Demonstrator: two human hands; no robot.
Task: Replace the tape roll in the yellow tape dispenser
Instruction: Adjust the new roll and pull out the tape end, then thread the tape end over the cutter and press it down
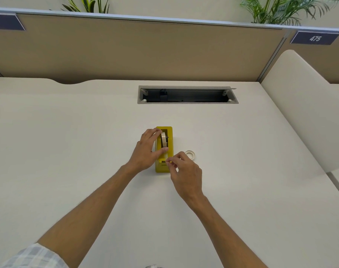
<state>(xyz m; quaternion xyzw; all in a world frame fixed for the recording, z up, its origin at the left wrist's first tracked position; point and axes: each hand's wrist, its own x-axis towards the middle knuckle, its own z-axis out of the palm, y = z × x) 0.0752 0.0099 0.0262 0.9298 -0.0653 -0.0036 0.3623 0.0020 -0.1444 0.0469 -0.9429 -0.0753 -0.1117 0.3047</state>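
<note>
The yellow tape dispenser [169, 149] stands mid-desk, its long axis pointing away from me. A roll of pale tape [164, 139] sits upright in its slot. My left hand [145, 151] wraps the dispenser's left side, fingers at the roll's top and thumb across the body below it. My right hand [186, 171] pinches thumb and forefinger together at the cutter end near me, apparently on the tape's loose end. The tape itself is too thin to make out. A second, near-empty white roll [190, 154] lies flat on the desk just right of the dispenser.
The white desk [87, 151] has an open cable tray [187, 94] set into it behind the dispenser. A tan partition [126, 51] rises at the back, a white side panel [304, 105] at the right. Plants show above the partition.
</note>
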